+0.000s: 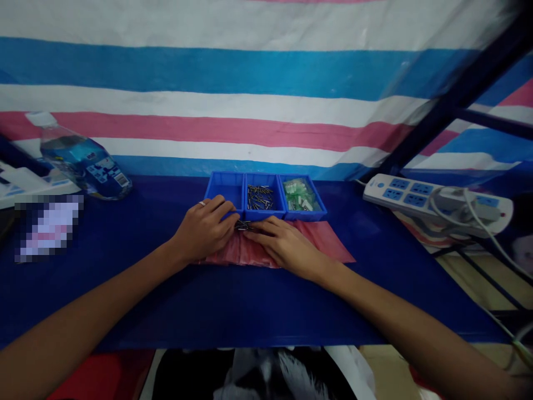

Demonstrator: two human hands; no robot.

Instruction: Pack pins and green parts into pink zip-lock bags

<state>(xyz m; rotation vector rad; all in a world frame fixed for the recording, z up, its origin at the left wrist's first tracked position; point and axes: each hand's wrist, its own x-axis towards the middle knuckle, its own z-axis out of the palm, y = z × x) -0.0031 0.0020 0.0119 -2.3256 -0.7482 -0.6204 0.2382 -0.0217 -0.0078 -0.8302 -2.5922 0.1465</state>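
Small dark metal pieces (242, 225) are gathered between the left hand (210, 226), its fingers curled, and the right hand (287, 244), its fingers extended, above red plastic bags (258, 254) laid before three blue bins (265, 213); whether any piece is pinched cannot be told.

My table (250, 300) is deep blue, my trays (227, 191) brighter blue, my plastic bags (328, 240) translucent red; the sheeting (233, 130) has blue, white and pink stripes.
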